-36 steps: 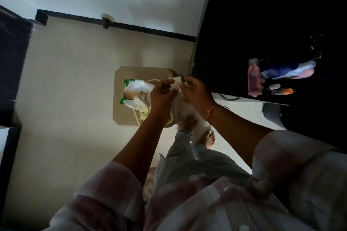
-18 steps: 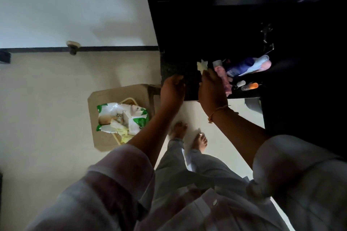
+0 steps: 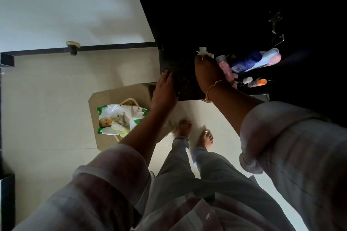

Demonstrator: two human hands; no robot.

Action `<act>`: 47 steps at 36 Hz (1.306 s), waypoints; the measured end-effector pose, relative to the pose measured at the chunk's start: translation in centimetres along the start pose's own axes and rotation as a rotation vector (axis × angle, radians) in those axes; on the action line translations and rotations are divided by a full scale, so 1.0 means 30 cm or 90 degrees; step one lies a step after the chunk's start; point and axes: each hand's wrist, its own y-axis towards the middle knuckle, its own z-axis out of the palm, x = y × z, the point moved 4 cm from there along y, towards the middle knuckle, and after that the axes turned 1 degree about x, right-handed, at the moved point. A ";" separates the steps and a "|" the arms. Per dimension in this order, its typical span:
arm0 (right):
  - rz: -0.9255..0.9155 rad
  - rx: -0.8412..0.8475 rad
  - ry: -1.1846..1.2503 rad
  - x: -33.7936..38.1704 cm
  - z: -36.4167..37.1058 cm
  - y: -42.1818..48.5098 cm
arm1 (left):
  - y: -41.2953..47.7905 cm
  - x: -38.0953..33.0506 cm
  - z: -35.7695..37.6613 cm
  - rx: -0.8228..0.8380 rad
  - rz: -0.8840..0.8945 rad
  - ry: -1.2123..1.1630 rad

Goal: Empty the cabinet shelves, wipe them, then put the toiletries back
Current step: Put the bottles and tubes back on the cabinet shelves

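On the dark shelf (image 3: 181, 69), the right hand (image 3: 206, 75) grips a bunched wipe (image 3: 204, 53), seemingly wiping; the left hand (image 3: 165, 93) rests flat on the edge. Toiletries (image 3: 251, 62) lie just beside, probably needing clearing next.

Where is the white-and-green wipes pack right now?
Head view, lower left: the white-and-green wipes pack lies on a beige basket atop the tan stand on the floor, beside the left forearm.

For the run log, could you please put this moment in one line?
right hand: holds wipe on shelf | left hand: rests on shelf edge | toiletries: beside wipe
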 end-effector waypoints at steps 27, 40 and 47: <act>-0.111 -0.027 0.014 0.004 0.012 -0.131 | -0.007 0.020 -0.022 0.034 0.029 -0.020; -0.176 0.060 0.123 0.063 0.008 -0.069 | -0.006 0.021 -0.048 0.053 0.024 -0.022; -0.291 -0.029 0.192 0.083 0.100 -0.294 | -0.015 0.038 -0.057 0.029 0.040 -0.029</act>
